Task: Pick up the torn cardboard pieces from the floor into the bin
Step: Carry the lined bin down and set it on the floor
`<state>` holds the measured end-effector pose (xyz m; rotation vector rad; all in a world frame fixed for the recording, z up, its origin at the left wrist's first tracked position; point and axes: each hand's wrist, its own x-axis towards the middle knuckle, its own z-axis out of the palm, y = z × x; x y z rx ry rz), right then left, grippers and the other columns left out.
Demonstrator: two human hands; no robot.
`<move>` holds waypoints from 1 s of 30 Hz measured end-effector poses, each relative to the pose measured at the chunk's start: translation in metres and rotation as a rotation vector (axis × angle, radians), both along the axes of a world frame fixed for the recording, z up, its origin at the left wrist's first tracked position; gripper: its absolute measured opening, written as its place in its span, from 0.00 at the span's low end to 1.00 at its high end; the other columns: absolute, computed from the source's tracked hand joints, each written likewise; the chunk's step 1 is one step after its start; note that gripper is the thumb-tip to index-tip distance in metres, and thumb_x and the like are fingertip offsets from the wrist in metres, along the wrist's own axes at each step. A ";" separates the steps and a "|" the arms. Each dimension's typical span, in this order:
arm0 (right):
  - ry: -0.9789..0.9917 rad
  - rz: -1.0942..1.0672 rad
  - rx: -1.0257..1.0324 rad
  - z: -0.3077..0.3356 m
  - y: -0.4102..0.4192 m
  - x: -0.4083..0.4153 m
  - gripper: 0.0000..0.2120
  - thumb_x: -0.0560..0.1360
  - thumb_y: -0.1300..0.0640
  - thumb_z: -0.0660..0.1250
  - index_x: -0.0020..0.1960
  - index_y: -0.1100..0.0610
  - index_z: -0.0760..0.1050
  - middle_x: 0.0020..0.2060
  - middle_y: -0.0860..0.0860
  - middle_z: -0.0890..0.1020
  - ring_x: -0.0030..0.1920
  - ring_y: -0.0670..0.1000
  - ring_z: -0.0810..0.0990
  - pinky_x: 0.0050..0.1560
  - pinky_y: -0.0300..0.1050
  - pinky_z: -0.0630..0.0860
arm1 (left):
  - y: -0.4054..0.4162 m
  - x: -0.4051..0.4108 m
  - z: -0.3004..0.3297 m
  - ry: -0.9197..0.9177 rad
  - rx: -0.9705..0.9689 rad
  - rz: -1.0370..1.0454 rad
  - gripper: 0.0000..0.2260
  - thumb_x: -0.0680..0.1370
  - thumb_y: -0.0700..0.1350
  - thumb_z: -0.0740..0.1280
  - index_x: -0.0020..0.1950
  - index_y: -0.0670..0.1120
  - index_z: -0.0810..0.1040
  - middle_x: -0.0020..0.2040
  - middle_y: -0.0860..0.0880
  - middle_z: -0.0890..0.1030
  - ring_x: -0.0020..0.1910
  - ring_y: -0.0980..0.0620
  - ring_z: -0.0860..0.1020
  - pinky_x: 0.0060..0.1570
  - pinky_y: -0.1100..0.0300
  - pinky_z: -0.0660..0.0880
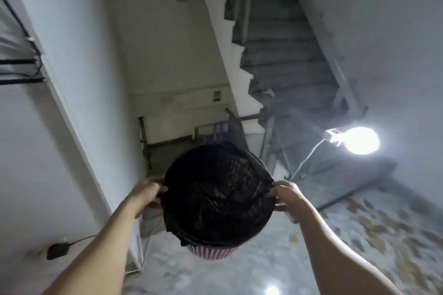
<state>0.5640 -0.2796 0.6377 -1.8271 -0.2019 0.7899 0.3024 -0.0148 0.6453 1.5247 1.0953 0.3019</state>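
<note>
Both hands hold the bin (217, 201) by its rim, one on each side, with the arms stretched forward: the left hand (147, 193) has its fingers curled over the left edge, and the right hand (284, 195) pinches the right edge, thumb on top and fingers tucked below the rim. Between the two grips the bin's round mouth faces the camera, lined with a black bag (254, 167) whose loose plastic bunches up along the far right rim; inside it is too dark to tell what it contains. Below the hands, the bin's red-and-white striped wall (211, 252) shows under the bag's edge. To the right of the right hand and beyond it, many small brown torn cardboard pieces (381, 225) lie scattered over the grey floor (251, 268), blurred by motion. Left of the left arm, a black plug (57, 250) with its cord sits low against the white wall (60, 127). Farther off, past the right hand, a bright lamp (359, 140) glares on a white cable, and behind the bin a concrete staircase (282, 55) climbs away.
</note>
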 end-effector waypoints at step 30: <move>0.085 -1.377 -0.082 0.004 -0.941 -0.167 0.06 0.73 0.74 0.66 0.46 0.65 0.77 0.39 0.60 0.80 0.37 0.58 0.79 0.39 0.50 0.80 | -0.900 0.305 -0.002 -0.003 0.014 -1.415 0.08 0.78 0.31 0.66 0.54 0.37 0.82 0.36 0.45 0.79 0.37 0.50 0.79 0.30 0.55 0.83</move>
